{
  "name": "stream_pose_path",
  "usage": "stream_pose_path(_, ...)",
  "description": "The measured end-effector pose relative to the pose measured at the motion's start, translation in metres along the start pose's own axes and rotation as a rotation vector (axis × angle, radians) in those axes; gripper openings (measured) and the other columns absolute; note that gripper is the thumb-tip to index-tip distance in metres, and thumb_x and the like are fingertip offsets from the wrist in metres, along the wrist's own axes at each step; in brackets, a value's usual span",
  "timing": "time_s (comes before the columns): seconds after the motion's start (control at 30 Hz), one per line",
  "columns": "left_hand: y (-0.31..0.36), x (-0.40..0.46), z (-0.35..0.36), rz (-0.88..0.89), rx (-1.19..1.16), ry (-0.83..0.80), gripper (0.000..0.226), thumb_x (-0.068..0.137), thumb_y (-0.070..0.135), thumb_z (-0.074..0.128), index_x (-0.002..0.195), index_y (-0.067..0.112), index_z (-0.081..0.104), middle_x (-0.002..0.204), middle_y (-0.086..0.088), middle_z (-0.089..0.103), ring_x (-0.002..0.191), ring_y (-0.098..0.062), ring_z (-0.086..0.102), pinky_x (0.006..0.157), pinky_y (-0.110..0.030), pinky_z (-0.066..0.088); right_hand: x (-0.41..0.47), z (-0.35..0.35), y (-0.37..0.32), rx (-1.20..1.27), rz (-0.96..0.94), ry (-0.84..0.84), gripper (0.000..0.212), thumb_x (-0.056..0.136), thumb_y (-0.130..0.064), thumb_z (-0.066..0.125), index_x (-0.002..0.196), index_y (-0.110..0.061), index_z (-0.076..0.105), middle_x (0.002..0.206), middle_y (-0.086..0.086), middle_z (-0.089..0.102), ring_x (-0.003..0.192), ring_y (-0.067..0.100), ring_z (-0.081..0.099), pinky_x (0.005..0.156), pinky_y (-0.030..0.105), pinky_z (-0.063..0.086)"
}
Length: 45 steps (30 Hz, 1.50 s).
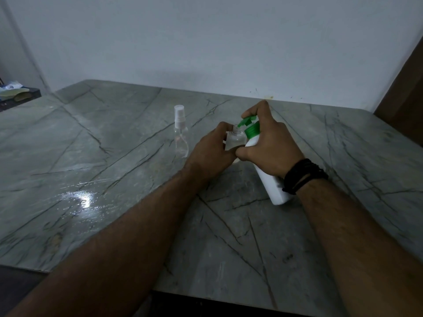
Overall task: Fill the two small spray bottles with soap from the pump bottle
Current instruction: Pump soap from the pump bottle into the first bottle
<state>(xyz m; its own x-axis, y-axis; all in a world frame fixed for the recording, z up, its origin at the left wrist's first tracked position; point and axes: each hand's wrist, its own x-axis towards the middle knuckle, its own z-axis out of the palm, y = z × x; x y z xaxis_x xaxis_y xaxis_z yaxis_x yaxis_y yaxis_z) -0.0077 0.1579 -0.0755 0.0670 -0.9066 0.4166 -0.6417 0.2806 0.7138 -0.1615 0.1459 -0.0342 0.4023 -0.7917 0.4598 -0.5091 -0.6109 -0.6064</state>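
Observation:
A white pump bottle point(272, 186) with a green pump head point(248, 123) is tilted to the left, its base on the table. My right hand point(272, 143) grips its upper body, with a finger on top of the pump. The green nozzle points at the open neck of a small clear spray bottle point(235, 139), which has no cap on. My left hand point(214, 149) holds that small bottle from the left. A second small clear spray bottle point(180, 133) stands upright to the left with its white spray cap on, apart from both hands.
The grey marble table point(114, 156) has a wet, shiny patch point(84, 199) at the front left. A dark tray with papers point(16, 94) sits at the far left edge. A white wall runs behind, and a brown panel point(405, 88) stands at the right.

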Motion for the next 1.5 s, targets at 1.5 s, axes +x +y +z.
stream_pose_path(1.5,0.0020,0.0008,-0.0001,-0.015,0.026,-0.020,0.049,0.087,0.036,0.069,0.127,0.019,0.046,0.126,-0.003,0.062,0.100,-0.017,0.063,0.081,-0.032,0.056,0.0014,-0.0026,0.0023,0.019,-0.009,0.043,0.071,0.063,-0.017,0.083,0.119,-0.025,0.040,0.104,-0.001,0.063,0.083,0.015,0.065,0.076,0.037,0.058)
